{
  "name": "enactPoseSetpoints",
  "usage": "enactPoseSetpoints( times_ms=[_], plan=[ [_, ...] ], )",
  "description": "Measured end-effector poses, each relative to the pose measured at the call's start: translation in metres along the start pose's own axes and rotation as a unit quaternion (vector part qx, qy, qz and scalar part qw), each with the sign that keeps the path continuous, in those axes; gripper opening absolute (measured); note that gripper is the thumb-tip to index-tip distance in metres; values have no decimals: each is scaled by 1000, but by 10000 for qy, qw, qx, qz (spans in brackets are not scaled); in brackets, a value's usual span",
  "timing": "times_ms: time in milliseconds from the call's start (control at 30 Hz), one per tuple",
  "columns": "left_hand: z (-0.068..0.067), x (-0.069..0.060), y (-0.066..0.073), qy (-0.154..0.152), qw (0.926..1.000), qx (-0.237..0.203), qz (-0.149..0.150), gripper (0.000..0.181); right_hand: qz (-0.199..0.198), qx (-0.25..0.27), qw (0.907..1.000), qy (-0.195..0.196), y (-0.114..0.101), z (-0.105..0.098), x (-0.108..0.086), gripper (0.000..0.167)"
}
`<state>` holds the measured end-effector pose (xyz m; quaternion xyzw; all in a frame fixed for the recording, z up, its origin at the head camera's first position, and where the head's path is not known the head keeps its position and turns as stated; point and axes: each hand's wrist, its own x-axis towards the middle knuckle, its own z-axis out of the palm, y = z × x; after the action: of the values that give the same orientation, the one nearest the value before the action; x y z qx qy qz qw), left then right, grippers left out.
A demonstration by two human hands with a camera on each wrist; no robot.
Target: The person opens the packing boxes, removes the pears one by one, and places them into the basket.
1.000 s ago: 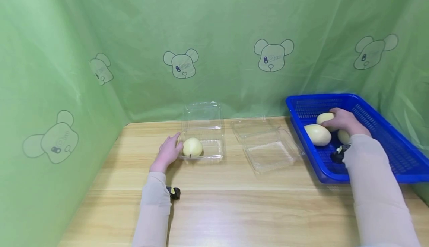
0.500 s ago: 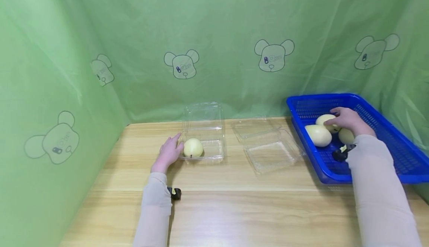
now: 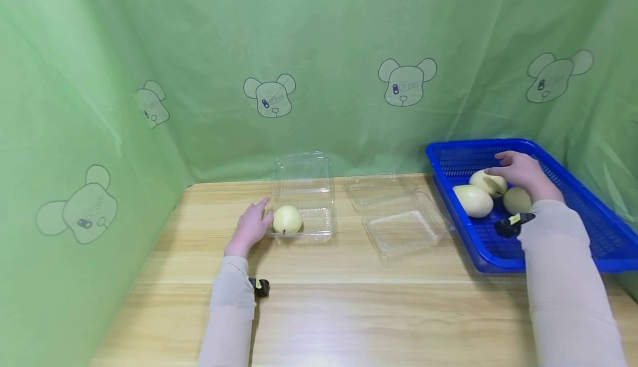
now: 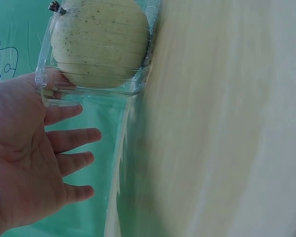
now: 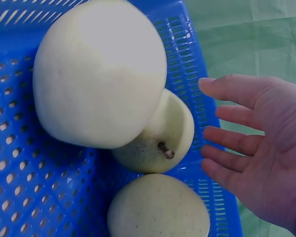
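My left hand (image 3: 251, 226) is beside the left wall of an open clear plastic clamshell box (image 3: 319, 223), its fingers spread and fairly straight. In the left wrist view the thumb side meets the box's corner; whether it presses there I cannot tell. A pale yellow pear (image 3: 287, 220) with a dark stem sits in the box's left half. Over the blue basket (image 3: 478, 248), my right hand (image 3: 528, 174) hovers with loosely extended fingers and nothing in its grasp. Below it lie a stemmed pear (image 5: 155, 148), a speckled pear (image 5: 158, 207) and a larger smooth pale fruit (image 5: 101, 74).
A second clear clamshell box (image 3: 404, 231) lies open on the wooden table (image 3: 319, 317), between the first box and the basket. Green curtain (image 3: 339, 118) with bear-head prints hangs behind and at both sides. Each wrist wears a small black camera (image 3: 260, 287).
My right hand has come up and slightly right, off the rear pear in the basket, which now shows more fully. My left hand stays beside the box.
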<state>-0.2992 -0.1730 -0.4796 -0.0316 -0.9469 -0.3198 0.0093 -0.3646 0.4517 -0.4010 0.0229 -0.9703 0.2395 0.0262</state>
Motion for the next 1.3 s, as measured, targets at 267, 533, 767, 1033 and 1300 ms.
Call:
enactPoseSetpoints(
  times_ms=[267, 533, 767, 1033, 1300],
  plan=[
    [0, -1, 1, 112, 9989, 444, -30, 56, 121, 291, 9993, 199, -8, -7, -2, 81],
    [-1, -2, 2, 200, 9958, 898, -18, 56, 121, 487, 9969, 602, -24, -14, -10, 78],
    [-4, -3, 5, 203, 9943, 1048, -24, 57, 133, 886, 9863, 1385, -37, -22, -17, 71],
    [-3, -2, 6, 244, 9933, 1126, 8, 57, 348, 1231, 9712, 2008, -50, -30, -29, 66],
    [-2, -3, 5, 261, 9932, 1131, 48, 57, 208, 1459, 9620, 2297, -76, -33, -47, 59]
  ],
)
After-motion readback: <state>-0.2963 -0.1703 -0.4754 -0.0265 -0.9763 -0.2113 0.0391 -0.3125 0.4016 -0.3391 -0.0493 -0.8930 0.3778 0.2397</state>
